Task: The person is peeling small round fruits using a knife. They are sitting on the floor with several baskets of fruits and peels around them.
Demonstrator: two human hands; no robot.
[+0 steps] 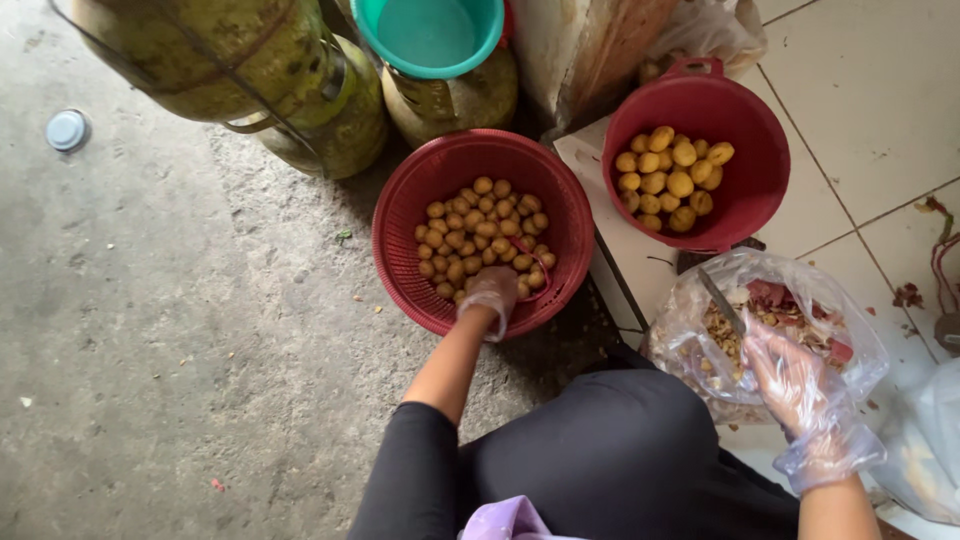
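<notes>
1. Two gloved hands work over separate containers: the left hand (pixel 491 292), in a thin clear glove, reaches into the red slotted basket (pixel 400 215) and curls closed around one of the small brown tubers (pixel 478 232) at the pile's 6 o'clock edge.
2. Those tubers are round, small, tan-brown and dull, still in their skins, heaped in the basket's middle.
3. At 3 o'clock from the basket stands a red bucket (pixel 745 190) holding peeled tubers (pixel 668 175), brighter yellow and smooth.
4. At 6 o'clock from the bucket lies an open clear plastic bag (pixel 680 320) with brownish peelings and reddish scraps.
5. The right hand (pixel 790 375), also gloved, grips a knife (pixel 720 300) over that bag, blade pointing to 11 o'clock.
6. At 12 o'clock from the basket sits a teal bowl (pixel 430 35) on greenish gas cylinders (pixel 330 110).
</notes>
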